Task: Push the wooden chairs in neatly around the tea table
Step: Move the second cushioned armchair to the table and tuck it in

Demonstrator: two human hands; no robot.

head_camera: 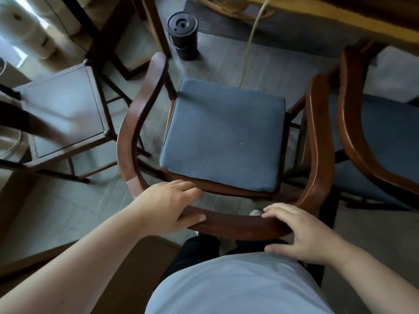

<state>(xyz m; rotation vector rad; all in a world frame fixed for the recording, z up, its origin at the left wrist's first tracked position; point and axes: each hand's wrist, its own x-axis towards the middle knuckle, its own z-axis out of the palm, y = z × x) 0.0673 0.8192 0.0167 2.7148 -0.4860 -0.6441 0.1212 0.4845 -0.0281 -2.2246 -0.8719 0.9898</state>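
Both hands grip the near back rail of the chair (blue cushion): left hand closed around it, right hand too.

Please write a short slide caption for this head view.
Both hands, left and right, grip the back rail of the blue-cushioned wooden chair.

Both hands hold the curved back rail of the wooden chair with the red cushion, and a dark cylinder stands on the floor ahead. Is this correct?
Not quite: the cushion is blue, not red, as the head view shows. The rest holds: the left hand and the right hand are both on the curved back rail of the wooden chair, and a dark cylinder stands on the floor ahead.
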